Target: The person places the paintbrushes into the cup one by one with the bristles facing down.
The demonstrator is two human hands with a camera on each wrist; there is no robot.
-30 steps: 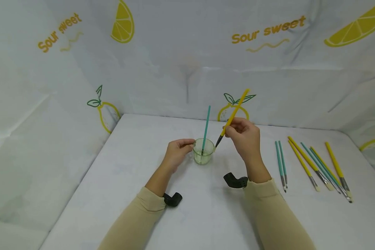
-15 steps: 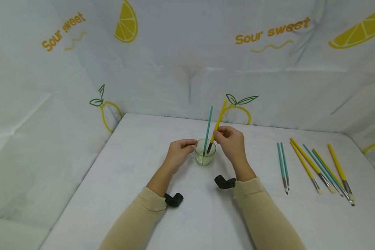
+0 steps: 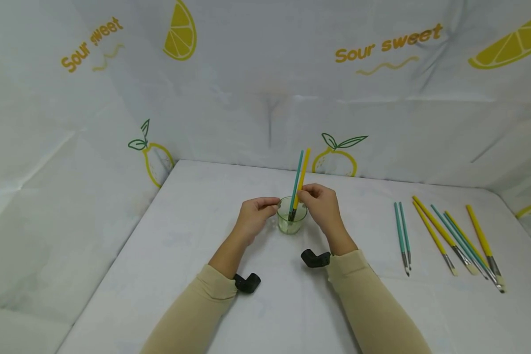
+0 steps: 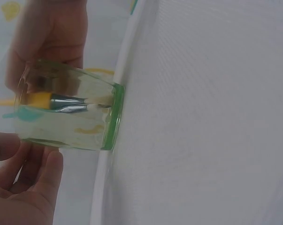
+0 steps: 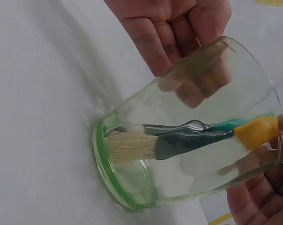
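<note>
A clear, green-tinted glass (image 3: 288, 227) stands upright on the white table. My left hand (image 3: 252, 220) holds it at the left side near the rim, thumb in front and fingers behind. On the right, my right hand (image 3: 324, 206) pinches a yellow paintbrush (image 3: 306, 167) by the lower part of its handle, at the rim. That brush stands bristles down inside the glass, leaning slightly. Beside it leans a teal paintbrush (image 3: 298, 172), also bristles down. The right wrist view shows the yellow brush's pale, wide bristles (image 5: 131, 146) close to the glass's thick green base (image 5: 106, 164).
Two teal paintbrushes (image 3: 400, 236) lie side by side on the table (image 3: 181, 221) to the right. Further right lie several yellow and teal brushes, among them a thick yellow paintbrush (image 3: 479, 231). A lemon-printed white cloth (image 3: 230, 98) hangs behind the table.
My right hand has moved left and down, bringing the yellow paintbrush from beside the glass into it and tilting it more upright beside the teal one. The left hand stays at the glass.
</note>
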